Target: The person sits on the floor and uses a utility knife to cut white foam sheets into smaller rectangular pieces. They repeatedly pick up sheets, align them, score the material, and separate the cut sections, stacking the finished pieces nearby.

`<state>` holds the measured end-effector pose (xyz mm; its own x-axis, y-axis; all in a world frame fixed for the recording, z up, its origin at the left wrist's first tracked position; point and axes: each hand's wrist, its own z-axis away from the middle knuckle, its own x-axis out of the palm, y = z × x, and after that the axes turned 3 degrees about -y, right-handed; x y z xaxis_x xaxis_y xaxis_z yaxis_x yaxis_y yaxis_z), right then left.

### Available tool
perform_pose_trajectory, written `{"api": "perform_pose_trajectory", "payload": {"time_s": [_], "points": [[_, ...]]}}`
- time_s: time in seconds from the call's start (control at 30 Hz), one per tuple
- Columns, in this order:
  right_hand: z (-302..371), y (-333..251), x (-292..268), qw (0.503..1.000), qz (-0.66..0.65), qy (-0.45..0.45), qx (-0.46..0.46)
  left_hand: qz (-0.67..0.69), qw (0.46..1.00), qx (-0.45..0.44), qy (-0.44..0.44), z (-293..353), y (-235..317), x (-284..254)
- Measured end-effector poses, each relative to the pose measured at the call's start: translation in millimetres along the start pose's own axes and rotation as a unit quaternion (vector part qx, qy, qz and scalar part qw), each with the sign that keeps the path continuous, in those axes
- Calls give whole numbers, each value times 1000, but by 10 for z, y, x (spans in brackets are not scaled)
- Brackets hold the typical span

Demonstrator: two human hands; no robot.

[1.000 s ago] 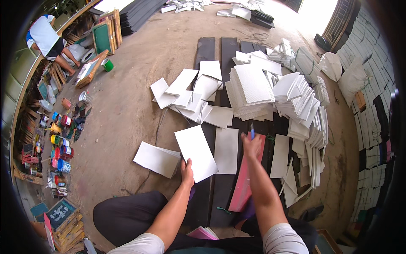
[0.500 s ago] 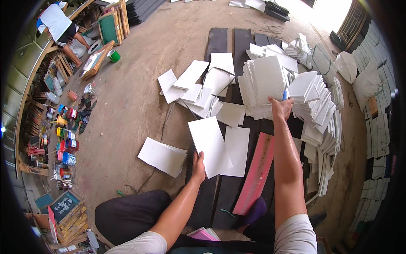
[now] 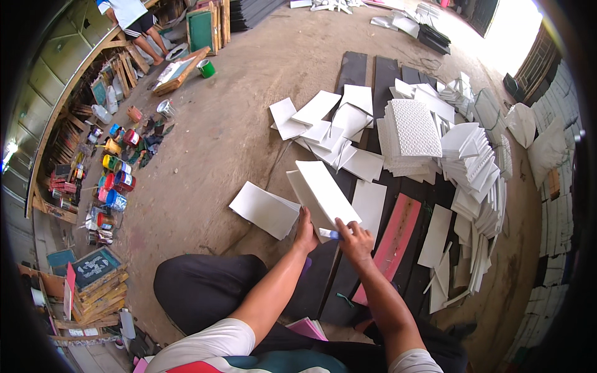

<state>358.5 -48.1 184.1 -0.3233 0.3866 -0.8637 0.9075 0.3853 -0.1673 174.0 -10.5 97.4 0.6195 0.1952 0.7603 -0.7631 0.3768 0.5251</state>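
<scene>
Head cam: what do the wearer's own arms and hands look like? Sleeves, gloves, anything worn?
Both forearms are bare, coming up from the lower edge. Left hand and right hand wear no gloves; no watch, ring or band shows. Short sleeves end above the elbows: the left sleeve is white with a red and dark teal band below it, the right sleeve is pale grey-white.

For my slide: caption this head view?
Both hands, left hand and right hand, hold a white panel above dark boards.

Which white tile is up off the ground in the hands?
The white tile tilted between the left hand and right hand; the others lie flat or stacked.
</scene>
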Motion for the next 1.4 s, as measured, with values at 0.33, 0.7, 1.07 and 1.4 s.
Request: {"api": "perform_pose_trajectory", "payload": {"time_s": [0.33, 0.7, 1.07, 1.4], "points": [[109, -135, -411, 965, -185, -181, 50, 47, 998, -27, -33, 2, -289, -416], [-4, 144, 27, 866, -243, -283, 334, -17, 999, 18, -24, 188, -432, -360], [-869, -257, 781, 859, -280, -375, 205, -328, 768, 241, 495, 251, 109, -802], [-1125, -867, 1790, 860, -248, -431, 112, -191, 801, 170, 542, 128, 79, -1271]]}}
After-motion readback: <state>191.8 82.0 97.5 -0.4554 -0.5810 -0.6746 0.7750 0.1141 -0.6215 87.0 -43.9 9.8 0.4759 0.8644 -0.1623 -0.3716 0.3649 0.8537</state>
